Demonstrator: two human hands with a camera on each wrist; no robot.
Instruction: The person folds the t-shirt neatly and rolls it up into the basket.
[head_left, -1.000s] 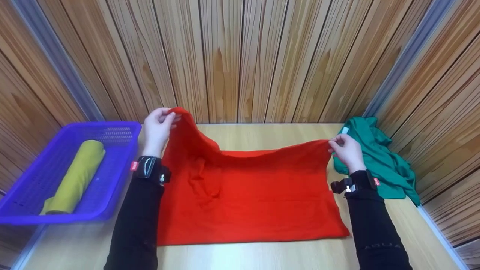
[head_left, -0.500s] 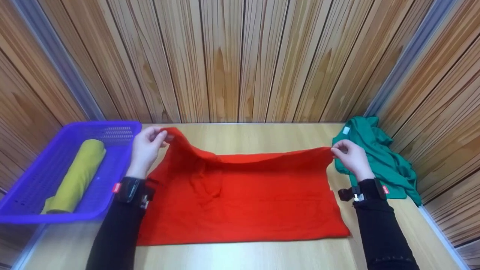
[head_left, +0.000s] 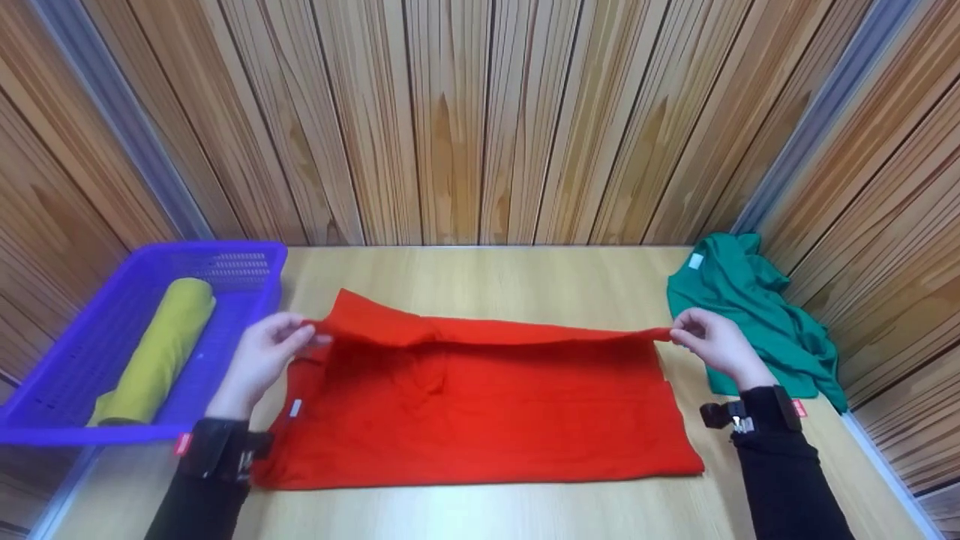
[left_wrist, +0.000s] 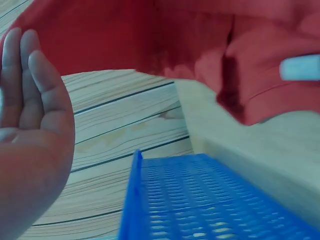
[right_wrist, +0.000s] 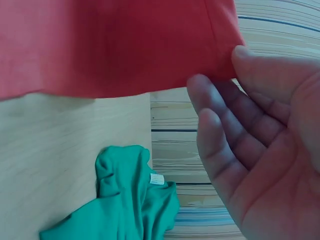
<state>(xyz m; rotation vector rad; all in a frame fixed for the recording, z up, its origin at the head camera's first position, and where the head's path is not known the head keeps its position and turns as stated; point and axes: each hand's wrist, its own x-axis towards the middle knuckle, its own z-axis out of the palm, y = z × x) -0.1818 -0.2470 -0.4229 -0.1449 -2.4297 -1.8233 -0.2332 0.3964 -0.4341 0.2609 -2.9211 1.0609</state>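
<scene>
A red garment (head_left: 510,420) lies on the table, its far edge lifted and folded over toward the near side. At the upper left of that edge, my left hand (head_left: 262,356) pinches the cloth between thumb and fingers. My right hand (head_left: 716,345) pinches the opposite corner, which the right wrist view shows held between thumb and index finger. Between the hands the raised edge sags a little and shades the layer below. A small white label (head_left: 295,408) shows at the garment's left end.
On the left stands a purple basket (head_left: 247,300) holding a rolled yellow cloth (head_left: 161,349). A crumpled green garment (head_left: 757,322) lies at the right, close behind my right hand. Wood-patterned panels (head_left: 450,120) border the table at the back and sides.
Both hands have come down and toward the near side with the red garment's far edge, the left one also moving left. The white label at the garment's left end has come into view.
</scene>
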